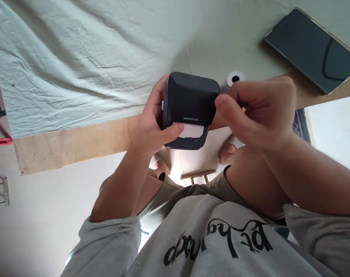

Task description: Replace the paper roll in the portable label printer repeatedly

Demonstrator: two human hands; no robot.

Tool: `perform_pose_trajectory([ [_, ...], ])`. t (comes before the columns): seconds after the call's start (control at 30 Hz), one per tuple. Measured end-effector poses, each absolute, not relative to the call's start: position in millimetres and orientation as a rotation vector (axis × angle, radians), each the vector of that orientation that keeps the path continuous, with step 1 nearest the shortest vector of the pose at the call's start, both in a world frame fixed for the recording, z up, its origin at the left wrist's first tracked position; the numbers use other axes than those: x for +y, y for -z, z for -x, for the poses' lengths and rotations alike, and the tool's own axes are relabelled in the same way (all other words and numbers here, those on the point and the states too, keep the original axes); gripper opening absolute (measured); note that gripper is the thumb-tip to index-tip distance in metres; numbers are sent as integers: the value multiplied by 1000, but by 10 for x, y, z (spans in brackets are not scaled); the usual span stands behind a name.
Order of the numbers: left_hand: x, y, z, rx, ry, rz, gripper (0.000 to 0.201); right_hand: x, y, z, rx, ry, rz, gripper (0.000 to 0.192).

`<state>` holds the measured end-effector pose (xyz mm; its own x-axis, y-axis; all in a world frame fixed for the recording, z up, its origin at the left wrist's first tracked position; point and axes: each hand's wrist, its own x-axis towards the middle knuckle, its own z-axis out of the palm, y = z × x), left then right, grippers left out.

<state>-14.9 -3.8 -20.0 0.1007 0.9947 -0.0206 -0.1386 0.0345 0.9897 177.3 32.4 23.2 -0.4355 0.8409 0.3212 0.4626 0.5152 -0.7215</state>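
Observation:
A black label printer (191,96), marked NIIMBOT, is in my left hand (152,119). The fingers wrap round its left side, and the thumb presses on the white paper strip (192,130) coming out of its front slot. The printer's lid looks closed. My right hand (261,109) is beside the printer's right edge, its fingers curled and the thumb close against the index finger. Whatever may be in that pinch is hidden. Just behind my right hand lies a white paper roll (235,77) with a dark core, partly covered by the fingers.
A dark-screened smartphone (313,50) rests at the upper right of the table. Pale green wrinkled cloth (85,65) covers the table, leaving a bare wooden edge (77,138) along the front. Red-rimmed objects (1,141) show at the far left. My legs are below the edge.

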Motion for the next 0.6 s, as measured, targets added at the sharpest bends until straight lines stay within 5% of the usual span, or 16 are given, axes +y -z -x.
perform_pose_trajectory([
  [0.33, -72, -5, 56, 1062, -1138, -931, 35, 403, -107, -1694, -2267, -1182, 1347, 64],
  [0.6, -69, 65, 72, 1013, -1194, -981, 32, 467, -50, -1699, -2341, -1228, 1359, 65],
])
